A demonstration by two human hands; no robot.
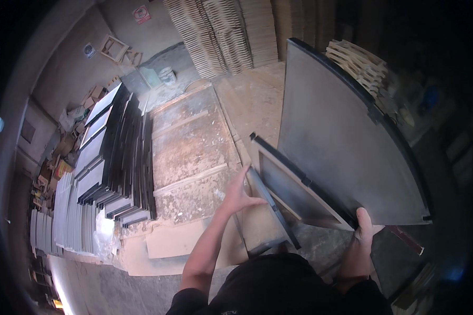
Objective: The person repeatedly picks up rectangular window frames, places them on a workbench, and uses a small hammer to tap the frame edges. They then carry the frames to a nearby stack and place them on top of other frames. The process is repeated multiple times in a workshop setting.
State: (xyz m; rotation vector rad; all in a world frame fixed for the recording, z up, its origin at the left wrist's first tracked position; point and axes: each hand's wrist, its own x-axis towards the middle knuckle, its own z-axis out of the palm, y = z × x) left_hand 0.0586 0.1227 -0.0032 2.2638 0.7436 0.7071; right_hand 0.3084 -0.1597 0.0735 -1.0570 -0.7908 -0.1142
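My left hand (239, 195) is at the near, narrow panel (272, 206), its thumb on the panel's face and its fingers along the far edge. This panel is thin, with a dark edge, and stands tilted. Just beyond it leans a framed panel (299, 184) with a pale border, a grey recessed middle and a black top edge. My right hand (364, 227) is closed round that panel's lower right corner, thumb upward. A large grey panel (341, 126) with black edging stands behind it, close to my right hand. What my right fingers touch underneath is hidden.
A long low platform (189, 136) with worn, flaking boards lies ahead. On its left stand several black-edged panels (115, 152) in a row, with pale boards (71, 215) nearer. Tall stacks of slats (220, 37) rise at the back. Loose wooden strips (355, 65) are piled behind the large panel.
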